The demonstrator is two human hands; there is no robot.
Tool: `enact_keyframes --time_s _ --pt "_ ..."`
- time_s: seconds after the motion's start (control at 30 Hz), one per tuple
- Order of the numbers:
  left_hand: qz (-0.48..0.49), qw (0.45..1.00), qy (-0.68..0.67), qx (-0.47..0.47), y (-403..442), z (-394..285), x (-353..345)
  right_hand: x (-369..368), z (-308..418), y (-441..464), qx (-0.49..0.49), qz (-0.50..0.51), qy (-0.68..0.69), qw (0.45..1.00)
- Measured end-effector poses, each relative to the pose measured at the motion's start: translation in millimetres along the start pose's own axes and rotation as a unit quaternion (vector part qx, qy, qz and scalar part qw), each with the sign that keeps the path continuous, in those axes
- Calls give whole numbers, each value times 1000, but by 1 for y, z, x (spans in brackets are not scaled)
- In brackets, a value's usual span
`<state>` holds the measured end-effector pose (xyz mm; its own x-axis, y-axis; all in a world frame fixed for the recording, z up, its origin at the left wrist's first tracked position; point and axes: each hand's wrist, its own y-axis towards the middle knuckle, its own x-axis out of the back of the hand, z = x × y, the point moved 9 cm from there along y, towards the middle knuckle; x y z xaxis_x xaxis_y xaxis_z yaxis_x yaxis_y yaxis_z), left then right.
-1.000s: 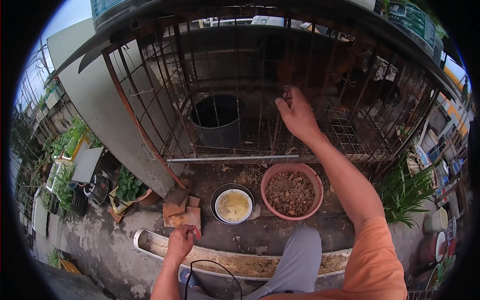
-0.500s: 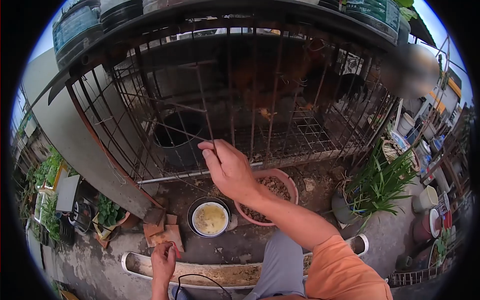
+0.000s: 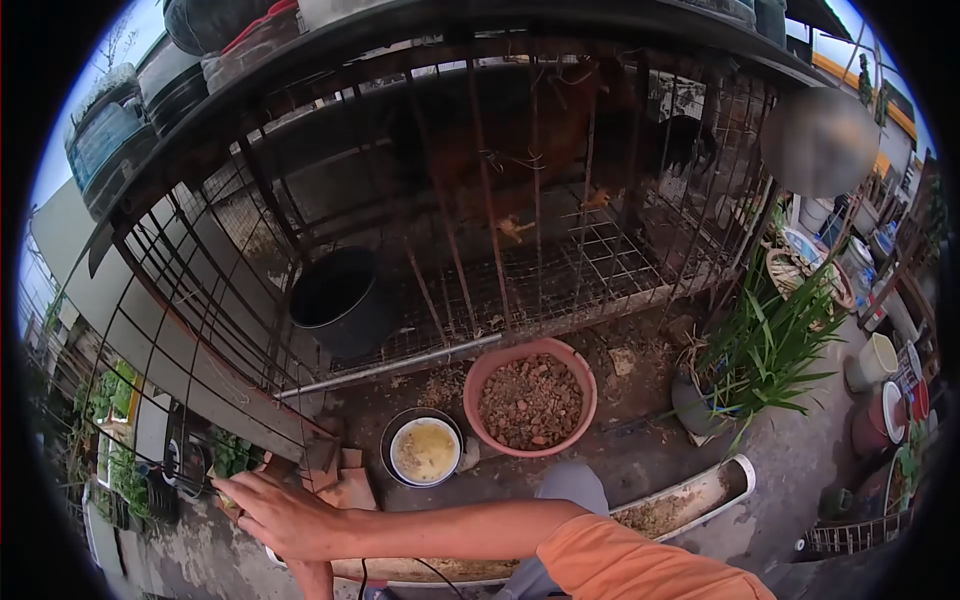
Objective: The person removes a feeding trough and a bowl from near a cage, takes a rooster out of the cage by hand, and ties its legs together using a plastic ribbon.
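While the dark metal wire-mesh panel (image 3: 165, 352) stands just beyond the partly curled right hand (image 3: 280, 515), whether its grip is closed cannot be told, the left hand (image 3: 312, 577) being mostly hidden beneath.

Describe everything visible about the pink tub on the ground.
The tub is round, dull pink and plastic-looking, with a thick rim. It stands upright on the ground before the cage, right of the white bowl and apart from it. Brown, rubble-like chunks lie inside, against its walls. Its underside is hidden.
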<state>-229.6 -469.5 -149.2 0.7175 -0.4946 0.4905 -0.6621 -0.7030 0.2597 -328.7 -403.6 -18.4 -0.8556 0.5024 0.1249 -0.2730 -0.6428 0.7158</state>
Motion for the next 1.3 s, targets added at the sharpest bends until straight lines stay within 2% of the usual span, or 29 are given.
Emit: enact_keyframes --time_s 0.03,0.1,0.13,0.2,0.37,0.43,0.57,0.63,0.67,0.7,0.77,0.8,0.9,0.93,0.97,1.03,1.1,1.13,1.2,1.23,1.27,1.3 --pt "-3 1000 2 3 3 -7 4 7 -2 -5 2 -1 1 1000" --pt "-13 1000 9 -3 4 -13 10 7 -18 -15 -49 92 9 994" --pt "-17 1000 16 -4 6 -16 10 13 -19 -18 -48 89 8 995" --pt "-20 1000 21 -5 11 -21 6 11 -25 -27 -75 162 13 984" --pt "-28 999 36 -11 16 -34 -6 24 -11 -29 -39 139 52 988" --pt "-33 998 44 -16 17 -37 -7 25 -14 -35 -68 176 99 977" --pt "-49 995 74 -39 23 -35 -1 35 -24 -56 -98 225 69 967" --pt "-77 985 142 -62 29 -27 14 61 -40 -76 -60 125 27 990" --pt "-106 962 241 -73 31 -26 26 71 -59 -89 -102 123 27 987" --pt "-105 962 241 -75 36 -5 41 86 -78 -106 -146 119 28 982" --pt "-105 937 331 -32 51 51 82 130 -111 -149 -233 94 -15 968" --pt "-103 913 394 -6 56 50 93 153 -122 -172 -266 80 -47 960" --pt "-85 943 319 40 82 82 120 212 -154 -256 -342 40 -155 926" --pt "-76 955 280 63 92 97 128 230 -156 -281 -374 56 -184 907" --pt "-76 955 278 65 105 112 137 247 -158 -305 -404 75 -212 887" --pt "-124 941 312 36 123 132 150 276 -163 -361 -458 37 -241 855" --pt "-97 944 312 45 140 133 149 296 -153 -397 -467 -30 -263 844" --pt "-108 947 301 37 153 146 156 295 -150 -410 -468 -29 -262 843" --pt "-109 946 304 38 175 166 166 304 -133 -420 -414 -115 -339 837" --pt "-102 940 322 50 187 173 173 300 -131 -420 -414 -104 -325 844" --pt "-118 905 409 -11 203 185 183 300 -125 -413 -416 -90 -362 830" --pt "-102 923 367 49 216 201 190 297 -120 -407 -416 -77 -396 815"
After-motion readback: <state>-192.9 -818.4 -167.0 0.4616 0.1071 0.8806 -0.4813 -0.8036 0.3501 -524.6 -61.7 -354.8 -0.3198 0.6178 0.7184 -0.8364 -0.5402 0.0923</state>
